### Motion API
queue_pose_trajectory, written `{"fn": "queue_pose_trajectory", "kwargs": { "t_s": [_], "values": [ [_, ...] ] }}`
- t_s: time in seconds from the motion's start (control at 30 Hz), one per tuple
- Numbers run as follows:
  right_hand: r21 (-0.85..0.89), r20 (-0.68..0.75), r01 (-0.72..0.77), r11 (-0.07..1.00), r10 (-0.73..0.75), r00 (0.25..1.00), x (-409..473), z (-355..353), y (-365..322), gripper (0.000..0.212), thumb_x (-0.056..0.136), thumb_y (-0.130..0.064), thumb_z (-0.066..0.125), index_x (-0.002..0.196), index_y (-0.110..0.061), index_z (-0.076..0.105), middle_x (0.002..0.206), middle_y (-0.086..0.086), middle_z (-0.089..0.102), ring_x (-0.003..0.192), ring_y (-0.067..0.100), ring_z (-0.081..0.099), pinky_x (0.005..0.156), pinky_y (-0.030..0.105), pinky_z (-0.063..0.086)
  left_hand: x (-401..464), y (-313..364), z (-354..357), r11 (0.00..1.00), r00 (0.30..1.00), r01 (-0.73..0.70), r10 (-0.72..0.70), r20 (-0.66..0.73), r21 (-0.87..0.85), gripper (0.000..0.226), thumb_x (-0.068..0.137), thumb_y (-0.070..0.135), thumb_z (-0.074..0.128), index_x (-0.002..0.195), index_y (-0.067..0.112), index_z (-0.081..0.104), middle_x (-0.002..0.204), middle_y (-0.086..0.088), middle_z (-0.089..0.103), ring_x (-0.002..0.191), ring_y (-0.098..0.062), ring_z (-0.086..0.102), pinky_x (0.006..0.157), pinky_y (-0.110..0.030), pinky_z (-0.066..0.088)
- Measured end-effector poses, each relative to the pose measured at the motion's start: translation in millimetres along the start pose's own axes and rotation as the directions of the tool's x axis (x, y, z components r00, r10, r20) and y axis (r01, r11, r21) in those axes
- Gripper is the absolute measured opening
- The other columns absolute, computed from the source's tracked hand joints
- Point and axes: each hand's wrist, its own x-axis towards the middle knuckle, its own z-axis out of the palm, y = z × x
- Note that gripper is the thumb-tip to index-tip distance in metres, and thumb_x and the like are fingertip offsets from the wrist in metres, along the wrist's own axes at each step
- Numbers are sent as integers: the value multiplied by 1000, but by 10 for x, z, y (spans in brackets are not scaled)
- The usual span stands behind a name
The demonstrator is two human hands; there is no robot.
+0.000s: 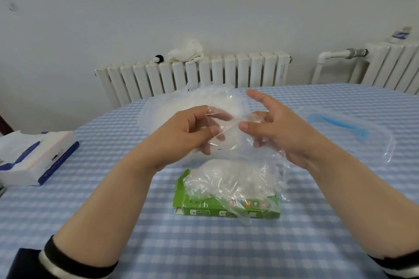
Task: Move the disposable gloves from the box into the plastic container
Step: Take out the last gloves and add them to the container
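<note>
While your left hand (181, 129) and right hand (278, 127) pinch one clear glove (229, 129) stretched between them, likely to peel it apart, more gloves (229, 182) spill from the green box (226, 207) below; the plastic container (172, 106) waits just behind on the table (226, 251).

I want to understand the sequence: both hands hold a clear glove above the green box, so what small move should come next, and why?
Probably carry the glove forward and lower it into the plastic container. The left hand and right hand already pinch it clear of the green box, and the container behind the hands looks open, its lid lying to the right.
</note>
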Motion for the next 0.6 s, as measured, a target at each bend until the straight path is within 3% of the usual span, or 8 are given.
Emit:
{"fn": "queue_pose_trajectory", "kwargs": {
  "t_s": [0.1, 0.17, 0.3, 0.43, 0.5, 0.6],
  "values": [
    [-109, -31, 131, 985, -135, 990, 19, -24, 23, 77, 80, -3, 74, 136, -45, 40, 101, 11, 57, 74, 14, 54, 61, 24, 48, 27, 64, -15, 998, 998, 5, -9, 55, 68, 37, 90, 32, 58, 126, 31, 52, 98, 12, 75, 93, 2, 67, 86, -18, 48],
    [-157, -19, 201, 967, -207, 978, 23, -33, 32, 76, 83, 0, 70, 133, -49, 40, 100, 2, 56, 74, 9, 56, 62, 23, 46, 99, 134, -9, 993, 1000, -13, 14, -4, 118, 49, 86, 42, 56, 132, 35, 44, 97, 21, 73, 99, 14, 61, 91, -15, 43],
    [-202, -40, 262, 944, -275, 961, 18, -20, 32, 74, 84, 2, 67, 132, -47, 39, 105, -4, 58, 73, 2, 57, 59, 15, 46, 268, 220, 21, 985, 983, -134, 146, -114, 105, 43, 98, 10, 55, 131, 35, 44, 88, 8, 76, 73, -8, 68, 75, -22, 53],
    [-224, -219, 246, 943, -294, 930, 60, -113, 0, 69, 85, 1, 67, 133, -40, 40, 106, -7, 53, 67, -3, 56, 62, 15, 49, 508, 211, -154, 978, 937, -192, 207, -282, 82, 29, 99, -3, 46, 101, 26, 54, 87, 5, 75, 49, -12, 52, 47, -24, 44],
    [-165, -302, 221, 961, -263, 916, 90, -178, 5, 65, 86, 1, 66, 134, -36, 42, 105, -8, 54, 66, 0, 55, 60, 17, 47, 662, 141, -318, 986, 908, -135, 163, -386, 97, 31, 98, -4, 44, 95, 23, 57, 87, 8, 74, 42, -9, 46, 43, -22, 38],
    [-135, -347, 151, 979, -189, 919, 126, -237, 50, 60, 87, -5, 68, 134, -32, 42, 109, -9, 57, 80, 6, 60, 65, 22, 47, 859, -1, -530, 979, 880, 59, 41, -474, 193, 32, 96, -2, 43, 101, 23, 61, 91, 6, 73, 39, -4, 43, 42, -19, 38]
  ]
}}
